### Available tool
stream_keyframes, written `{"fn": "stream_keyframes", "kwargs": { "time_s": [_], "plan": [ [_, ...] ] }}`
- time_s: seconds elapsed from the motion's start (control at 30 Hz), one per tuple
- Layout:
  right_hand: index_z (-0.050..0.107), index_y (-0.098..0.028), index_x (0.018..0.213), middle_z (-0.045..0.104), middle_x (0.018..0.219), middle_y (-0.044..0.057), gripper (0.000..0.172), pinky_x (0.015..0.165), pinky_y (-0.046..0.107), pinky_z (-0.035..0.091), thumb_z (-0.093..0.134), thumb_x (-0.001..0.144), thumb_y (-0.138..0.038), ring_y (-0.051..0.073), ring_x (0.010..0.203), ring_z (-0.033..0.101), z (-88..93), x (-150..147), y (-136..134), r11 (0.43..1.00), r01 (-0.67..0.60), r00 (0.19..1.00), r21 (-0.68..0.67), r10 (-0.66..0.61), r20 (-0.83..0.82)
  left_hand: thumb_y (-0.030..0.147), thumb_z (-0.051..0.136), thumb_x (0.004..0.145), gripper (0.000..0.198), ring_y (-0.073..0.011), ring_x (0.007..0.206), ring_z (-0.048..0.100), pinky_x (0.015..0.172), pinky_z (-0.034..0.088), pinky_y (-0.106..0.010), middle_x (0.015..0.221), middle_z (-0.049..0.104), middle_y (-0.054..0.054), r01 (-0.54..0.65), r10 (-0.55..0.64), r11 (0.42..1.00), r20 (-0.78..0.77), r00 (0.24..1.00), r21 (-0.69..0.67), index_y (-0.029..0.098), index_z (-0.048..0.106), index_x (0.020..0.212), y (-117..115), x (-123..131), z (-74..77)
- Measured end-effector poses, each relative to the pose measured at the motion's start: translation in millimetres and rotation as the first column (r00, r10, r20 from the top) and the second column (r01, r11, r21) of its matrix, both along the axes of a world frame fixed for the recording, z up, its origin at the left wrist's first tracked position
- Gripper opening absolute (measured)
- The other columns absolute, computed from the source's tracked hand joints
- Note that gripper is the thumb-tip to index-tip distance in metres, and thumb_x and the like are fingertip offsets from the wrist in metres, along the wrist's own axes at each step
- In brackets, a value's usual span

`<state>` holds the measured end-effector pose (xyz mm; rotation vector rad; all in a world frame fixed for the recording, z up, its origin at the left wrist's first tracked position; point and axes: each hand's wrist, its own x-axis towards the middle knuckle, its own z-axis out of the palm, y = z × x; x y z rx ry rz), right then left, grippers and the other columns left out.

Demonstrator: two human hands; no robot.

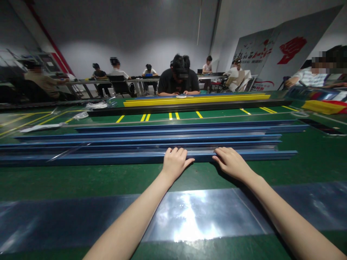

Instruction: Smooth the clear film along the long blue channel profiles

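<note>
My left hand (175,161) is curled over the nearest long blue channel strip (108,159), its fingers over the upper edge and its thumb along the front face. A short way to the right, my right hand (231,163) bends its fingers over the same strip, with the thumb at its front side. Behind it lie more long blue strips (151,138), roughly parallel and close together. A piece of clear film (71,151) rests across the strips on the left. Under my forearms stretches a wide, glossy transparent sheet (81,216), flat on the green table (89,182).
Farther back lie a black strip (189,107) and yellow strips (195,100). A phone-like dark slab (320,127) lies at the right, near yellow and red pieces (325,107). Crumpled clear plastic (96,105) sits at the left. A person (179,77) faces me across the table.
</note>
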<state>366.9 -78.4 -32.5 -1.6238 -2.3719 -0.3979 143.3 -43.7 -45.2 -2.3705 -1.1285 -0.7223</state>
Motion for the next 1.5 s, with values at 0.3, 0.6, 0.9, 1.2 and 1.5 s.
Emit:
{"fn": "stream_keyframes", "kwargs": {
  "time_s": [0.3,0.6,0.9,1.2,1.5],
  "plan": [
    [0.056,-0.015,0.087,0.062,0.086,0.011,0.027,0.071,0.032,0.039,0.035,0.087,-0.031,0.023,0.082,0.055,-0.3,3.1,1.7,0.999,-0.019,0.995,-0.046,0.014,-0.095,0.05,0.046,0.081,0.035,-0.0176,0.068,0.053,0.063,0.027,-0.031,0.069,0.061,-0.003,-0.007,0.007,1.0,-0.004,1.0,-0.005,0.017,0.055,0.071,-0.6,-0.7,1.1],
    [0.056,-0.014,0.102,0.061,0.105,0.013,0.03,0.08,0.034,0.042,0.037,0.086,-0.031,0.024,0.097,0.055,-6.8,6.7,3.8,1.0,-0.031,0.994,0.002,0.031,-0.108,0.05,0.046,0.081,0.036,-0.0174,0.068,0.053,0.064,0.027,-0.031,0.069,0.061,-0.003,-0.002,0.002,1.0,0.009,1.0,0.005,0.017,0.055,0.072,0.0,-0.4,-0.5],
    [0.057,-0.012,0.098,0.06,0.108,0.014,0.03,0.083,0.035,0.042,0.037,0.087,-0.031,0.024,0.099,0.055,-6.7,6.1,3.4,0.999,-0.024,0.996,0.022,0.026,-0.084,0.05,0.046,0.081,0.036,-0.017,0.067,0.053,0.063,0.027,-0.031,0.069,0.061,-0.003,0.003,-0.003,1.0,0.015,1.0,-0.015,0.017,0.055,0.071,0.7,-0.6,-0.6],
    [0.057,-0.014,0.099,0.061,0.107,0.012,0.03,0.083,0.035,0.043,0.037,0.087,-0.031,0.024,0.099,0.055,-7.4,6.3,2.7,0.999,-0.028,0.997,0.031,0.03,-0.075,0.05,0.045,0.082,0.037,-0.0168,0.066,0.054,0.063,0.027,-0.03,0.069,0.061,-0.002,-0.008,0.009,0.999,0.017,1.0,-0.042,0.017,0.055,0.07,0.4,-0.2,-0.6],
    [0.057,-0.013,0.1,0.06,0.109,0.013,0.031,0.084,0.035,0.042,0.036,0.087,-0.031,0.024,0.1,0.055,-7.6,5.7,2.8,0.999,-0.022,0.997,0.034,0.024,-0.077,0.05,0.045,0.082,0.037,-0.0166,0.066,0.054,0.063,0.028,-0.031,0.068,0.061,-0.002,-0.009,0.01,0.999,0.017,1.0,-0.05,0.017,0.056,0.071,0.5,-0.8,-0.3]
  ]
}}
